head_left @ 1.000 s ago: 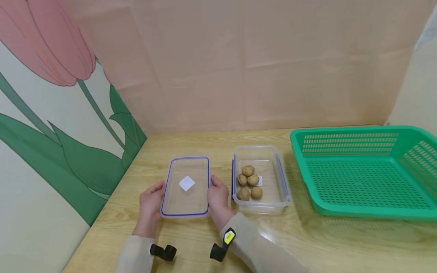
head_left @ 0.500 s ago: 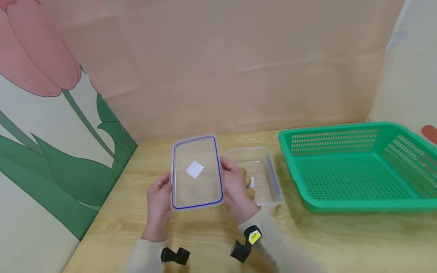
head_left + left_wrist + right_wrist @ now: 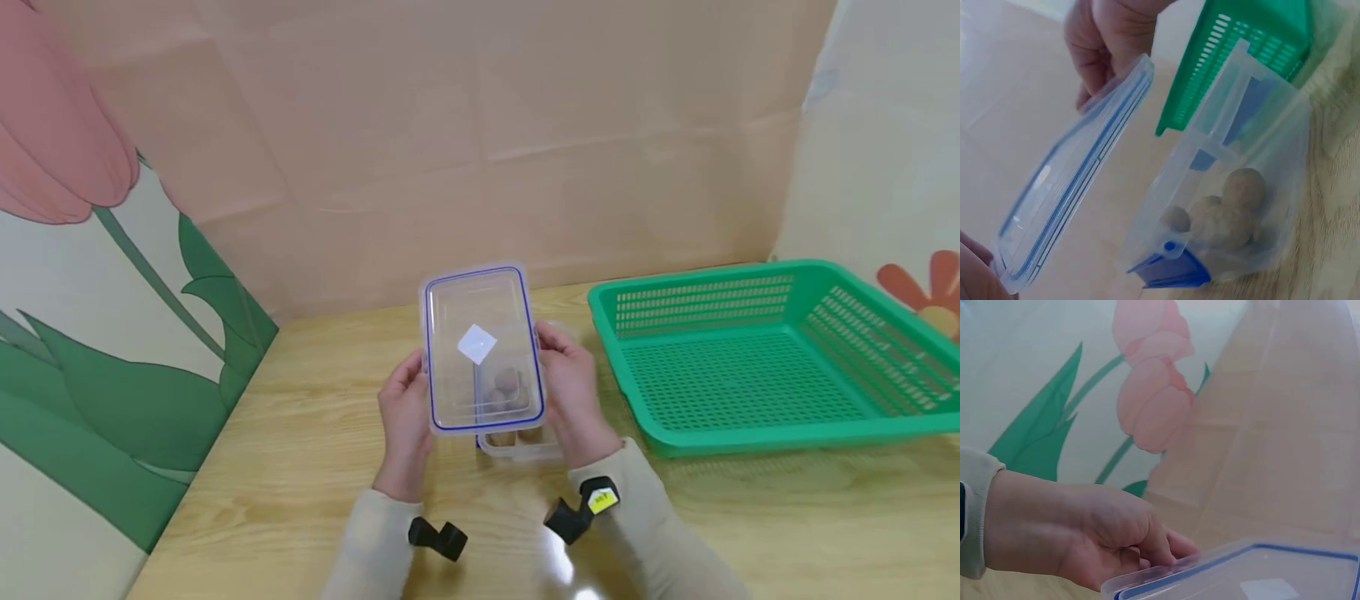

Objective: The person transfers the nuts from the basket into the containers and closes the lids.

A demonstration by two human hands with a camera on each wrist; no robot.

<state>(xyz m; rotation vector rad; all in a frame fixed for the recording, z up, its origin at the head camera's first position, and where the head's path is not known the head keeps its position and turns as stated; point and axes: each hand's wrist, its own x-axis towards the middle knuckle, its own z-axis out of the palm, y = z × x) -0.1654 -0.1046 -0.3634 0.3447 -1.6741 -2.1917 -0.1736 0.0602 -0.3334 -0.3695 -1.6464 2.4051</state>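
A clear plastic lid with a blue seal and a square white label is held up by both hands, tilted. My left hand pinches its left edge; my right hand grips the right edge. Behind and below the lid in the head view stands a clear food container, partly covered by it. The left wrist view shows several walnuts inside, a blue side clip hanging outward, and a gap between lid and container rim. In the right wrist view, the left hand's thumb and fingers pinch the lid's edge.
A green plastic basket with slotted walls stands to the right on the wood-grain table. Brown paper covers the wall behind. A wall with painted tulips borders the left side.
Both hands have lifted the lid from the left and carried it rightward until it overlaps the walnut container in the head view. The lid has tilted toward the head camera, which has turned right.
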